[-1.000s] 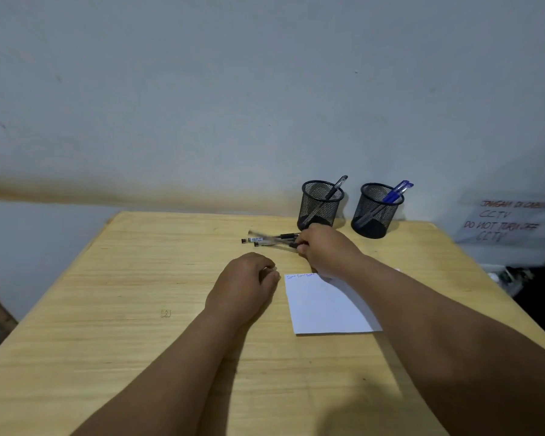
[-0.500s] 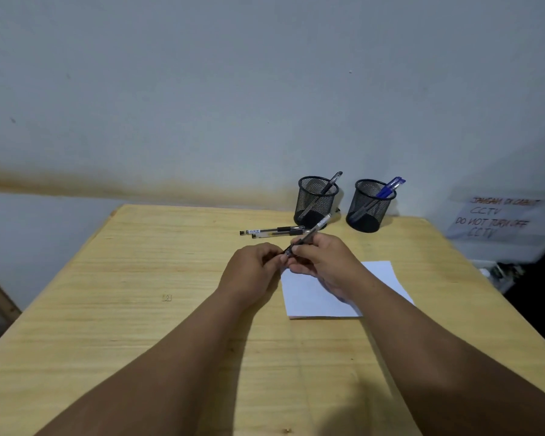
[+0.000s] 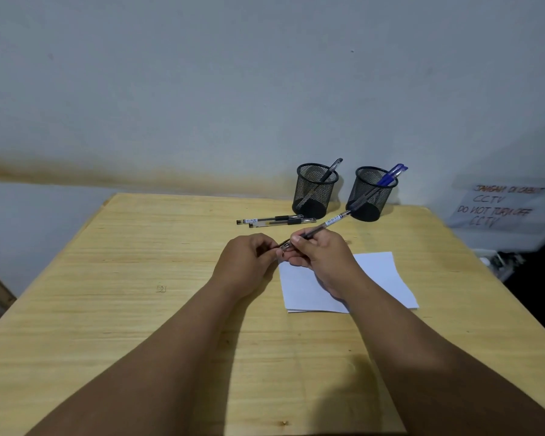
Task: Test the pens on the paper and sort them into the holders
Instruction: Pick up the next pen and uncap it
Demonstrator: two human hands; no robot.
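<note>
The right hand (image 3: pixel 320 256) pinches a clear-barrelled black pen (image 3: pixel 323 226) between thumb and curled fingers, the barrel slanting up and away beyond the knuckles toward the holders. The left hand (image 3: pixel 246 264) has its fingertips closed on the pen's near end, just left of the right fingers. A white sheet of paper (image 3: pixel 381 275) lies on the light wooden table (image 3: pixel 123 278) beneath and right of the right hand. Two more clear black pens (image 3: pixel 274 220) lie side by side just beyond the fingers. Behind them stand a left black mesh holder (image 3: pixel 315 190) with one black pen and a right black mesh holder (image 3: pixel 370 193) with blue pens.
</note>
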